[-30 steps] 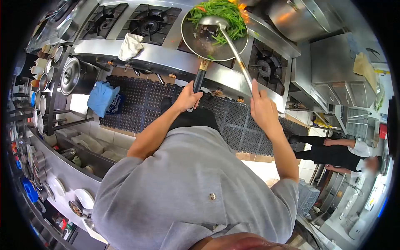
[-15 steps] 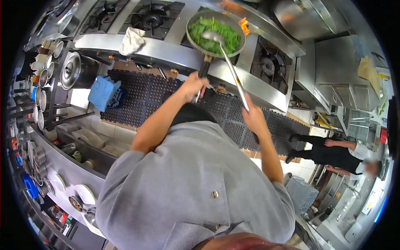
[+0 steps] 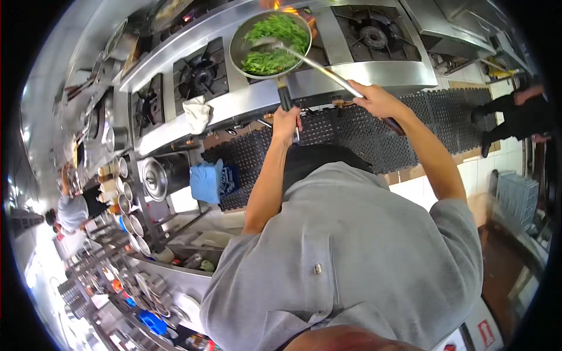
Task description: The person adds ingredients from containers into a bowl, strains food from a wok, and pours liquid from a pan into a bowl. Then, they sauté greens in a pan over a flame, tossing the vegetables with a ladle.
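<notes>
My left hand is closed around the dark handle of a frying pan above the stove. A bed of chopped leafy greens fills much of the pan. The long metal handle of a ladle is gripped in my right hand, its dark end sticking out below my fingers. The ladle's bowl rests among the greens, partly covered by them. Orange flames show at the pan's far rim.
Burners flank the pan, and a white cloth hangs on the stove's front edge. Left stand a lidded stockpot and a blue cloth. One person stands at the right, another far left. Black matting covers the floor.
The view has swung left, bringing another person into sight. Flames now rise at the pan's far edge. The greens have shifted in the pan, and the ladle handle lies at a flatter slant.
</notes>
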Action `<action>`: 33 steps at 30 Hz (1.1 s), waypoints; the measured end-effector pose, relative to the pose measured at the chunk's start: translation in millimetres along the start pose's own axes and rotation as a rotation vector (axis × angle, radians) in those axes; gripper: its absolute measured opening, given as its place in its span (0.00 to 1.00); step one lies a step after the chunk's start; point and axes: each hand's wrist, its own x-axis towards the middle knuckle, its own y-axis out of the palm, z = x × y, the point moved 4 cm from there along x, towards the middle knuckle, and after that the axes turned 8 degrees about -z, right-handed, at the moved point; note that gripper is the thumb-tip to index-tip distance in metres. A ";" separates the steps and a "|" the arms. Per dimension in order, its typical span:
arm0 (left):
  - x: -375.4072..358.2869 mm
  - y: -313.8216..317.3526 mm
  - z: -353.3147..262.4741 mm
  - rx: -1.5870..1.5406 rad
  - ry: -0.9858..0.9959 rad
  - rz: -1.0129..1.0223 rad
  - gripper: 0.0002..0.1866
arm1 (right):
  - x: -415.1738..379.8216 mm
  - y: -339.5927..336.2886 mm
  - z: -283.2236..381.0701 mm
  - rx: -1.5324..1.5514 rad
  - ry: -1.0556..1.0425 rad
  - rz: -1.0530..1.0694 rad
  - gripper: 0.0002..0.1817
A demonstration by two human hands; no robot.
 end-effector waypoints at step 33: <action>-13.9 -16.5 -15.2 0.123 0.081 0.026 0.10 | 69.6 -41.1 39.1 0.185 0.265 0.208 0.30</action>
